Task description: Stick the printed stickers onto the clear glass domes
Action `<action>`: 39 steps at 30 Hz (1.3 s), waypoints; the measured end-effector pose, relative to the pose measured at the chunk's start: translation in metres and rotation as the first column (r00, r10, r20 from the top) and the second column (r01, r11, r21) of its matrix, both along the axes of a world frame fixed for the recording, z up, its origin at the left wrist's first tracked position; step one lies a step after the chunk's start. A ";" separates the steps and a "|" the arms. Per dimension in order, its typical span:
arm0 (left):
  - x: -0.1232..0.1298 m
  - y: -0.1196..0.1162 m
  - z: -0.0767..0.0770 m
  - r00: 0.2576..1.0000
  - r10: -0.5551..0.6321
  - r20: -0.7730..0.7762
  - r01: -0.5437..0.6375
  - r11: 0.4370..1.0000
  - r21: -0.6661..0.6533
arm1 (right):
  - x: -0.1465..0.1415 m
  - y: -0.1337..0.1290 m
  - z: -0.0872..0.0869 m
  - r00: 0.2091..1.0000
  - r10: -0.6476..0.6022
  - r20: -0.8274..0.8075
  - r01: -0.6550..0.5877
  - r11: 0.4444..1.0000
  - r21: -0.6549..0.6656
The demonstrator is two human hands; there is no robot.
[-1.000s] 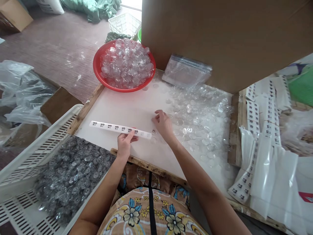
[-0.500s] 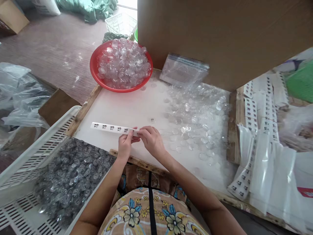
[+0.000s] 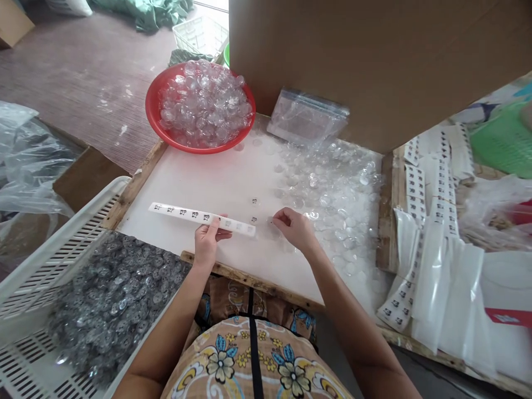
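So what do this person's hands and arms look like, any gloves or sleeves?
The left hand and right hand are bare, with no gloves. No sleeves show on the forearms. The brown clothing has blue, yellow and cream flowers; a black band runs down it.

Under the fingers (image 3: 282, 217) there is a white counter (image 3: 199, 172), and its wooden edges (image 3: 135, 185) look rough. Beyond the fingers stands a big brown cardboard panel (image 3: 353, 72), like a wall. Far to their left, the floor (image 3: 83, 83) is purplish-brown with pale marks, and bright light enters behind it.
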State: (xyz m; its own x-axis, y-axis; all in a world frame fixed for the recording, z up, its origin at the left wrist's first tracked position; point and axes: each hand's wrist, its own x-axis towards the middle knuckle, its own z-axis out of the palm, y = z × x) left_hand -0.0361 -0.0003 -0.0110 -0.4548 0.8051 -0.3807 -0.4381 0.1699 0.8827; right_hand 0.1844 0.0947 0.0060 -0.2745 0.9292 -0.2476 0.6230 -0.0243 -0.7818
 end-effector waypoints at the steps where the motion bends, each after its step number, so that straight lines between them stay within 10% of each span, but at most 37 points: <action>1: 0.000 0.000 0.000 1.000 0.024 0.007 -0.025 1.000 0.004 | -0.003 -0.002 -0.001 1.000 0.016 -0.009 -0.016 1.000 -0.001; 13: -0.002 0.002 0.000 0.986 0.156 0.057 -0.157 0.988 0.015 | -0.032 -0.030 -0.013 0.984 0.179 -0.015 -0.179 0.984 -0.012; 25: -0.002 0.002 0.001 0.989 0.137 0.056 -0.138 0.990 0.017 | -0.054 -0.046 -0.019 0.925 0.165 0.343 -0.277 0.910 0.308; 31: -0.002 0.001 0.003 0.987 0.151 0.064 -0.152 0.988 0.012 | -0.037 -0.030 -0.014 0.984 0.094 0.153 -0.149 0.902 0.406; 39: -0.002 0.003 0.003 0.988 0.137 0.065 -0.137 0.991 -0.003 | -0.014 -0.016 -0.023 0.952 0.110 0.285 -0.211 0.911 0.355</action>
